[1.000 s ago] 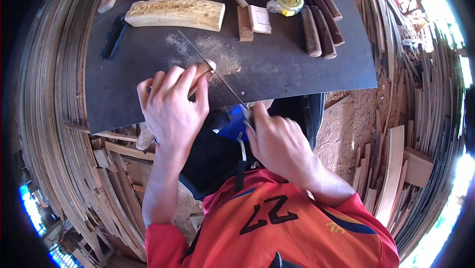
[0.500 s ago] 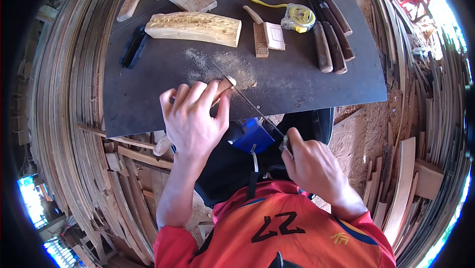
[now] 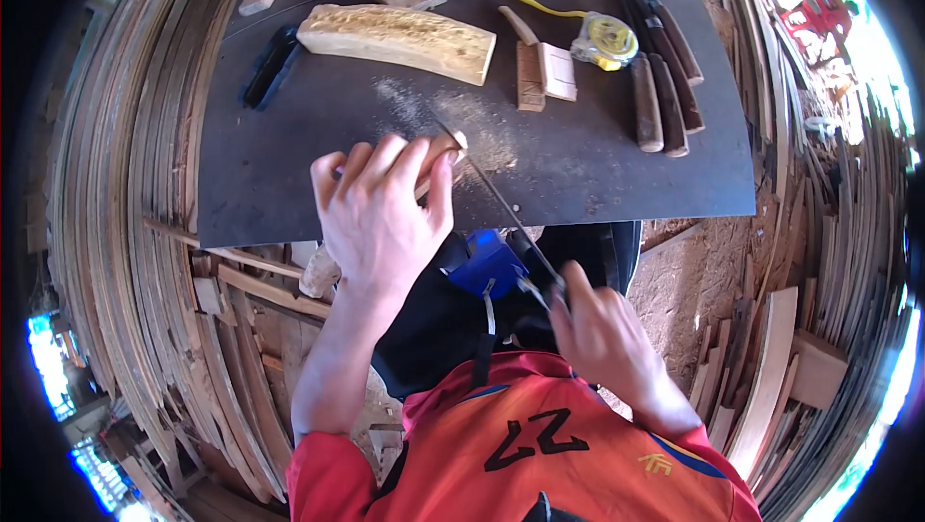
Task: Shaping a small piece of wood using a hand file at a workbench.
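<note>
Near the front edge of the dark table, my left hand is closed on a short piece of wood, pressing it against the top. My fingers cover most of the piece; only its pale end shows beside the thumb. My right hand, lower and to the right, grips a thin-bladed saw. Its handle is mostly hidden in my fist. The blade slants up to the left across the wood's pale end. Sawdust lies just beyond the cut.
Farther back lie a thick wood block, a black tool, small wood pieces and a yellow tape measure. Several wooden-handled tools rest at the right. Stacked boards flank both sides of the table.
My right hand has drawn the saw back a little toward my body. The left hand still holds the wood. The whole view has shifted and turned slightly.
</note>
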`<state>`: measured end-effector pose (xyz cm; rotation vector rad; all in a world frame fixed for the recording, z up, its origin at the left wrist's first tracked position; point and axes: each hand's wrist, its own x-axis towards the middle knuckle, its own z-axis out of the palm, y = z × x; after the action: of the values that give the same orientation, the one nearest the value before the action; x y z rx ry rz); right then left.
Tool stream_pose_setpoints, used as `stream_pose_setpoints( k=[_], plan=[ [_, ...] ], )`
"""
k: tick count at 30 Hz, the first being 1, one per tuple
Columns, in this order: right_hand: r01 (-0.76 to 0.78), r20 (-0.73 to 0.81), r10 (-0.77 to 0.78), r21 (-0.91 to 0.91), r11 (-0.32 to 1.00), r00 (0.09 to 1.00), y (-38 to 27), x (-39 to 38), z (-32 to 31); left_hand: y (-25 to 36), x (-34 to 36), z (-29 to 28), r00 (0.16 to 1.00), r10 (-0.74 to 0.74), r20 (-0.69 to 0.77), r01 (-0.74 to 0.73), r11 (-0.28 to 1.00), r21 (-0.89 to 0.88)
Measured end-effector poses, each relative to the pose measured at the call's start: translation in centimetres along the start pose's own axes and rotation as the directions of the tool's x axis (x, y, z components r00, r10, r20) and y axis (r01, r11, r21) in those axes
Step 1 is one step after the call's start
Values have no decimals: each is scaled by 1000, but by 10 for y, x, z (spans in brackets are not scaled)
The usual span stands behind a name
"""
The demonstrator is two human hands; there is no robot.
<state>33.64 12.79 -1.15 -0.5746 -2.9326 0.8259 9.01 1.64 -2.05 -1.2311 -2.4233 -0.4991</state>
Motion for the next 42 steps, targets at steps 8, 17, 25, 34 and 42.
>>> stream_pose_setpoints(
  k=[8,17,25,34,42],
  plan=[
    [204,-172,-215,-83,976,961,-1,50,6,3,-6,-2,995,93,-29,-93,995,-25],
    [-82,98,75,77,994,992,12,-10,-3,0,-6,0,998,57,-7,-58,998,-40],
    [109,-72,-108,6,994,992,3,32,-7,-4,2,-1,998,52,18,-52,998,24],
    [191,-308,-217,-113,975,926,1,45,21,-1,-2,-2,996,84,15,-84,996,-7],
    [191,-256,-190,-22,981,948,-1,74,20,3,-6,-2,999,51,7,-50,998,-23]
  ],
)
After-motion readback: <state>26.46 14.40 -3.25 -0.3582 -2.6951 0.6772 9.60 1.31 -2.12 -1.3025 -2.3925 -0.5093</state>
